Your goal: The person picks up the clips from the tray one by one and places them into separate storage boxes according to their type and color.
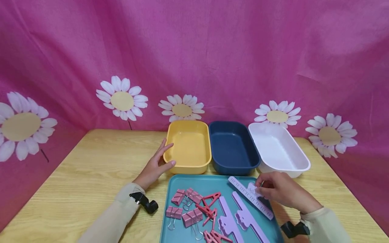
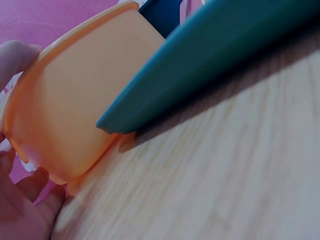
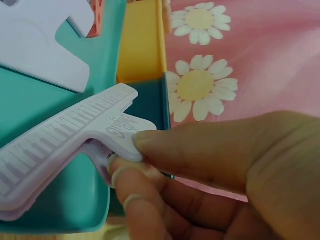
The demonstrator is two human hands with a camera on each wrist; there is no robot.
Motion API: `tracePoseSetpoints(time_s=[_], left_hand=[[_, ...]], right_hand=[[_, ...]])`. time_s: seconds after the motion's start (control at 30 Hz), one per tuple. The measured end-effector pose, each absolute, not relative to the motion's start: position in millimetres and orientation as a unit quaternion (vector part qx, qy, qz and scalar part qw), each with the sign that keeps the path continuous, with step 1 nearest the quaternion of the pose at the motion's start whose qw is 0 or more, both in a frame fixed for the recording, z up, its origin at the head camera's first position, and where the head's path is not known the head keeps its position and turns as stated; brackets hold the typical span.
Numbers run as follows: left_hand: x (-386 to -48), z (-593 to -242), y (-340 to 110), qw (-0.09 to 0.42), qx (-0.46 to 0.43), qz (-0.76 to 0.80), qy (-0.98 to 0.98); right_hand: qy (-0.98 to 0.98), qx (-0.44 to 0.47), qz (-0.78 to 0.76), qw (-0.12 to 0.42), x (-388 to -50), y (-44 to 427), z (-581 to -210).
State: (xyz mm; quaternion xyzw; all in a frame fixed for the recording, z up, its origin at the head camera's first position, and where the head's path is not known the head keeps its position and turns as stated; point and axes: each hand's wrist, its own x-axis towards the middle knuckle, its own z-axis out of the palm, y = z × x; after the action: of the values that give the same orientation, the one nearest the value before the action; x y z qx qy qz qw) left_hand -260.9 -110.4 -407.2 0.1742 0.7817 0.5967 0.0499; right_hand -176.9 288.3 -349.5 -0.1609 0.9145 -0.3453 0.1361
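Observation:
My right hand (image 1: 281, 189) pinches the handle of a lilac wide-jawed clip (image 3: 65, 130) printed with piano keys, at the right side of the teal tray (image 1: 176, 182). The right wrist view shows thumb and fingers on its handle tabs. Two more lilac clips (image 1: 228, 219) lie beside it on the tray. My left hand (image 1: 155, 168) rests at the left edge of the yellow bin (image 1: 188, 145), fingers spread and touching its rim. In the left wrist view, fingertips lie against the bin's outer wall and part of the hand is cut off.
Pink binder clips (image 1: 192, 217) and red clothespin-like clips (image 1: 206, 211) lie on the tray's left and middle. Behind it, right of the yellow bin, stand a navy bin (image 1: 234, 168) and a white bin (image 1: 279, 148). A magenta daisy cloth (image 1: 194, 60) hangs behind the wooden table (image 1: 91, 175).

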Motion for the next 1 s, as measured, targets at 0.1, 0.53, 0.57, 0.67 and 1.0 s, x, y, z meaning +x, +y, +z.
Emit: tracePoseSetpoints(time_s=[0.1, 0.53, 0.57, 0.67, 1.0], left_hand=[[-262, -406, -111, 0.052, 0.175, 0.597, 0.781], [-262, -406, -111, 0.049, 0.181, 0.600, 0.778], [-263, -406, -112, 0.048, 0.179, 0.598, 0.779], [-263, -406, -112, 0.045, 0.176, 0.598, 0.781], [-272, -421, -111, 0.045, 0.174, 0.592, 0.786]], right_hand=[[0.913, -0.175, -0.345, 0.129, -178, 289, -347], [0.904, -0.193, -0.365, 0.115, -172, 297, -321], [0.904, -0.194, -0.364, 0.108, -172, 297, -319], [0.910, -0.193, -0.357, 0.087, -174, 300, -312], [0.912, -0.157, -0.374, 0.061, -184, 309, -300]])
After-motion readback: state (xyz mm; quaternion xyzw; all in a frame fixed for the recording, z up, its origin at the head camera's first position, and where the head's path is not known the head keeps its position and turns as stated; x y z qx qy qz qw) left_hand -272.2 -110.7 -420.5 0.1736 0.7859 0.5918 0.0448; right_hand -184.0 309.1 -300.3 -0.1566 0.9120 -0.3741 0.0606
